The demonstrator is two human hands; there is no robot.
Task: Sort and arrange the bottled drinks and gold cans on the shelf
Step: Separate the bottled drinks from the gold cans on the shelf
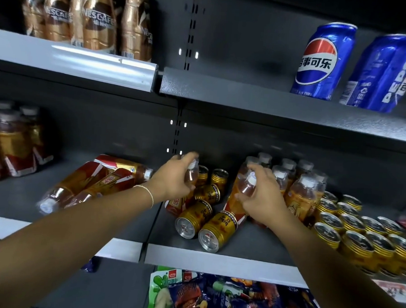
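Gold cans (207,216) lie toppled on the shelf (217,258); we see, just behind them, our left hand (174,179) grip clasping one tea bottle (188,176) and our right hand (260,199) grip clasping another bottle (241,191).

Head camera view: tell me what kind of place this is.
Most likely a small shop's drinks aisle. Dark grey metal shelving with slotted uprights holds rows of gold ribbed drink cans, blue Pepsi cans on the shelf above, and bagged snacks below.
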